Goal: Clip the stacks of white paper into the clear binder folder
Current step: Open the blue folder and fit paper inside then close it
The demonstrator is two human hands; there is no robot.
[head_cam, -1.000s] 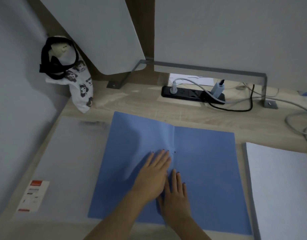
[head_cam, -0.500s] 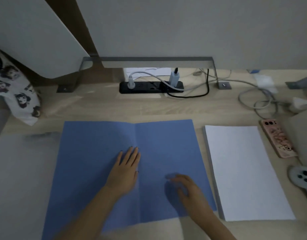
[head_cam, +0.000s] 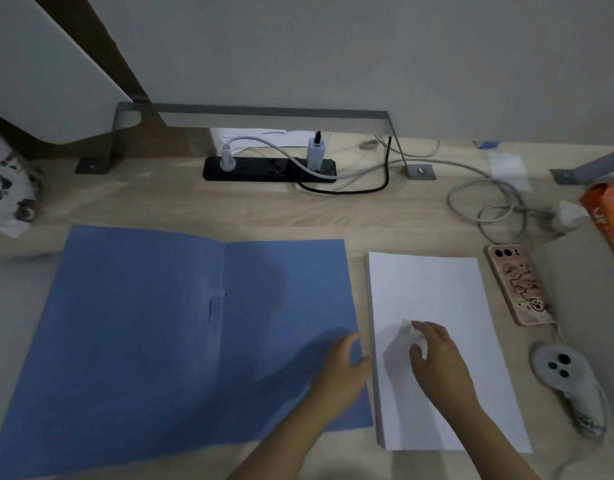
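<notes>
Desk: a pale wooden desk (head_cam: 229,209) carries everything; a grey wall stands behind its far edge.
Folder: a large blue folder (head_cam: 143,341) lies open and flat across the left and middle of the desk, with its crease running from the far side to the near edge.
Paper: a thick stack of white paper (head_cam: 437,296) lies flat just right of the folder. A narrow strip of desk shows between them.
Left hand: the left hand (head_cam: 343,372) rests on the folder's right edge near its near corner, fingers loosely straight and pointing at the gap beside the paper.
Right hand: the right hand (head_cam: 437,362) is over the near half of the paper stack, fingers bent with their tips at the top sheet. They are blurred, so I cannot tell whether they pinch a sheet.
Phone: a phone in a pink cartoon-print case (head_cam: 517,285) lies just right of the paper.
Controller: a white handheld controller with dark buttons (head_cam: 568,379) sits near the desk's right edge.
Power strip: a black power strip (head_cam: 260,169) with plugs sits along the far edge, and looped grey cables (head_cam: 489,202) lie to its right.
Bag: a white printed cloth bag (head_cam: 7,192) lies at the far left corner.
</notes>
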